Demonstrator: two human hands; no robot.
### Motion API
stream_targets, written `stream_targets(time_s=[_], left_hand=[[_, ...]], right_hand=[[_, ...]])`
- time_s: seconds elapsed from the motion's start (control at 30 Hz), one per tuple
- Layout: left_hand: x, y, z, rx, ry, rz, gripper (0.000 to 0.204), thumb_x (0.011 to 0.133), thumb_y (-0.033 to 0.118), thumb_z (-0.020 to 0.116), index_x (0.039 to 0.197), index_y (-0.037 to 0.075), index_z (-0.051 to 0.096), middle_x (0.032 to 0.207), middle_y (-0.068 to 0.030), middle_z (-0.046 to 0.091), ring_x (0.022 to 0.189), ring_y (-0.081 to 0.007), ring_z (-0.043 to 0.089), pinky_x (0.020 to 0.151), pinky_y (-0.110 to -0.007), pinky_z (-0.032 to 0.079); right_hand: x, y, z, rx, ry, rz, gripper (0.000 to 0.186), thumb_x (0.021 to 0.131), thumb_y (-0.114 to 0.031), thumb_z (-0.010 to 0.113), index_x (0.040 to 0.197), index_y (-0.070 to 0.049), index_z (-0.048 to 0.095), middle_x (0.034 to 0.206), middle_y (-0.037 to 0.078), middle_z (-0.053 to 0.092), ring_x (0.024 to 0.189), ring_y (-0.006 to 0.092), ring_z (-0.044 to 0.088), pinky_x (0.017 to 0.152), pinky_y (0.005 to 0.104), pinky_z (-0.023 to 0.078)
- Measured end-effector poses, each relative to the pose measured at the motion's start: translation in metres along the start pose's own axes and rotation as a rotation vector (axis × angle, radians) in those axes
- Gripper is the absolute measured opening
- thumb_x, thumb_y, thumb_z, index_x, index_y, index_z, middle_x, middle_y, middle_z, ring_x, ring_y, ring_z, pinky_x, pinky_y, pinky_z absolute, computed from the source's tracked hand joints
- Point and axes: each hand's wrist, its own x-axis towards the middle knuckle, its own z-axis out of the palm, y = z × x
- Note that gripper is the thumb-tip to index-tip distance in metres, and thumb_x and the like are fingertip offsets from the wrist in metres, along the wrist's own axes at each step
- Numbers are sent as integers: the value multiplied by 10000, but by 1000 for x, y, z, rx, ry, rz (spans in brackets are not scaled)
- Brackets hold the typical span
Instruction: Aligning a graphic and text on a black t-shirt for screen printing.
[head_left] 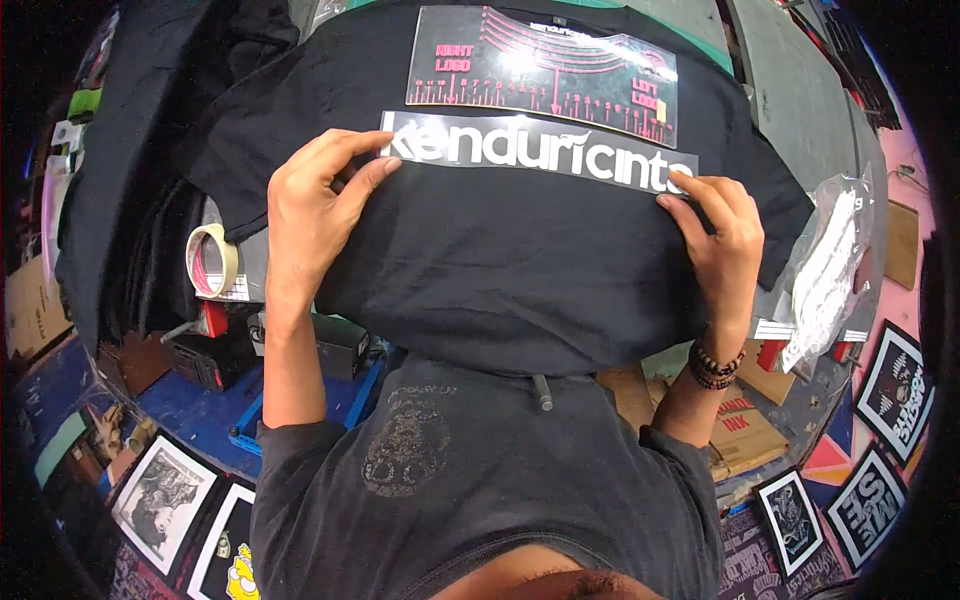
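A black T-shirt (500, 260) lies spread out in front of me, its neck at the far side. Across its chest is a clear transfer film strip (540, 153) bearing white lettering. Thumb and fingers of my left hand (325, 195) pinch the strip's left end. At the other end, my right hand (718, 225) pinches the right corner between thumb and fingers. Just beyond the strip, a clear alignment ruler (545, 75) with pink markings rests on the shirt below the collar. The strip's near edge runs almost level, dipping slightly to the right.
A roll of masking tape (212, 260) stands left of the shirt. Dark folded fabric (130, 190) is piled at far left. A clear plastic bag with white pieces (830, 265) hangs over the right edge. Below right is a cardboard box (745, 440); framed pictures (165, 505) stand lower down.
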Motion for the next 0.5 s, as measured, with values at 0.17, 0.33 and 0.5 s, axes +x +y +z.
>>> stream_targets(time_s=[0.17, 0.33, 0.5], left_hand=[[1, -5, 3, 155, 63, 163, 204, 812, 83, 863, 1001, 52, 792, 937, -50, 773, 781, -203, 686, 687, -313, 524], [1, -13, 8, 221, 108, 253, 206, 793, 82, 873, 983, 71, 795, 933, -32, 774, 882, -231, 697, 774, -347, 528], [-1, -18, 14, 213, 130, 244, 229, 780, 86, 883, 991, 67, 795, 936, -44, 772, 925, -247, 697, 828, -369, 526]], right_hand=[[-2, 5, 5, -30, 23, -10, 290, 764, -160, 892, 1025, -94, 781, 940, 61, 707, 883, 257, 676, 759, 390, 497], [-5, 10, 12, 23, 95, -11, 322, 729, -133, 922, 1014, -93, 779, 957, 65, 729, 950, 267, 704, 800, 385, 516], [-7, 11, 12, 40, 107, 7, 335, 717, -105, 933, 1013, -85, 777, 931, 60, 738, 1001, 269, 723, 836, 389, 525]])
